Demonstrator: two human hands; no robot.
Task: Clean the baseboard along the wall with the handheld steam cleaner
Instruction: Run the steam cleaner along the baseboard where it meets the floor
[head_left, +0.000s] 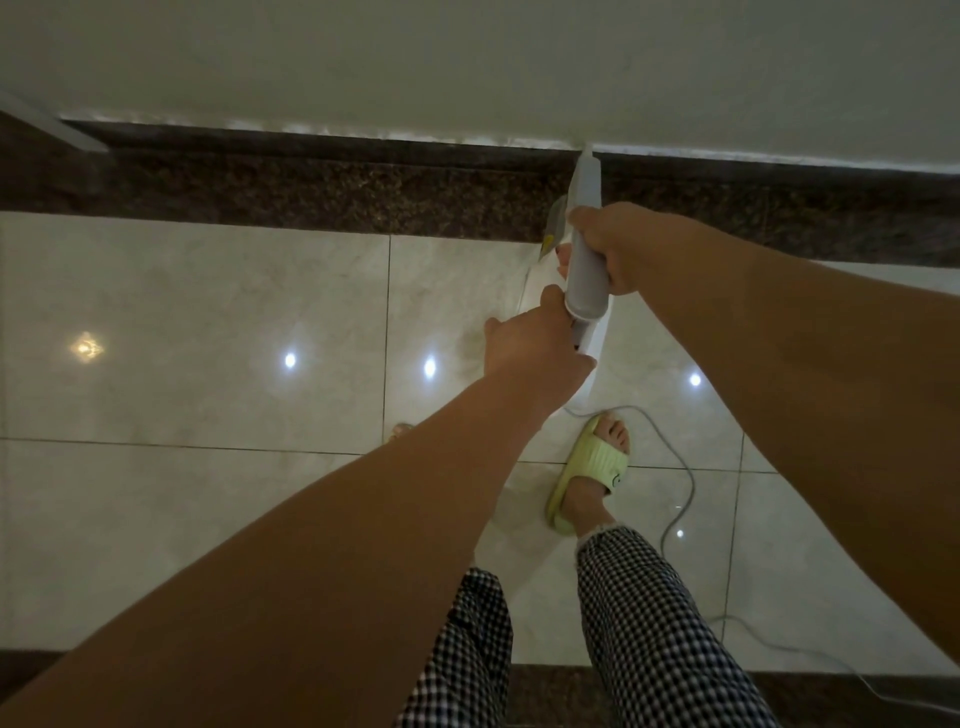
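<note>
Both arms reach forward and down toward the wall. The right hand (618, 244) grips the upper body of the white steam cleaner (586, 270), its fingers (562, 255) curled round the far side. The left hand (530, 338) holds the cleaner's lower end. The nozzle (587, 156) touches the top edge of the dark speckled baseboard (311, 182). A grey cord (685, 478) trails across the glossy floor (208, 364) beside a foot in a green slipper (592, 473). Checked trousers (639, 623) show below.

Both arms reach forward, left hand (530, 343) and right hand (618, 244) gripping.
</note>
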